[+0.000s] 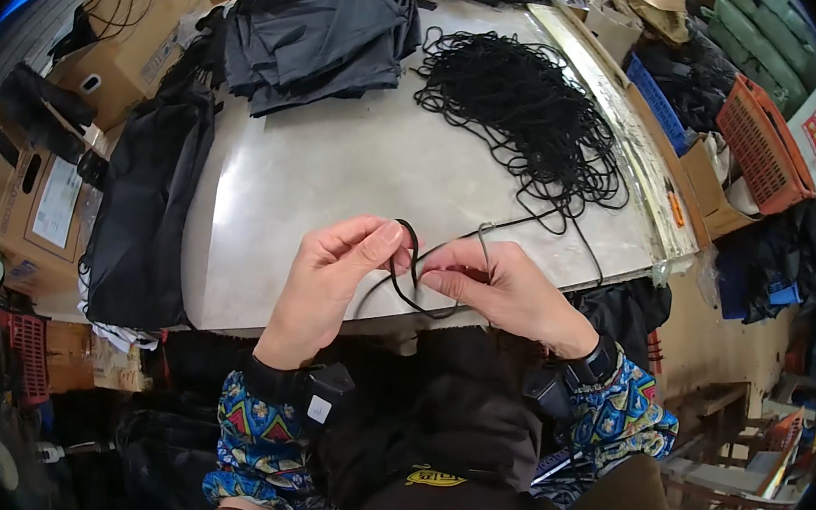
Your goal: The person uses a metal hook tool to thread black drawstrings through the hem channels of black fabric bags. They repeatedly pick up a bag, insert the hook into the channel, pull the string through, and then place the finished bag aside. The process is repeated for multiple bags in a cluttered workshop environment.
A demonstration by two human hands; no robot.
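Near the front edge of the metal-topped table point(328, 165), both of my hands are raised close together. My left hand point(331, 271) pinches a thin black cord point(405, 295), which bends into a loop between the hands. The fingers of my right hand point(509, 292) close on the same cord. A thin, bent metal wire point(484, 232) stands up by the right fingers; its lower part is hidden by the hand. Cord runs back from my hands toward a big loose heap of black cord point(520, 107) at the right of the table.
Folded black fabric point(322, 34) is piled at the back left, and a long black fabric piece point(146, 210) lies along the left edge. Cardboard boxes point(46, 204) stand left. An orange crate point(763, 144) and a blue basket point(657, 102) are at the right.
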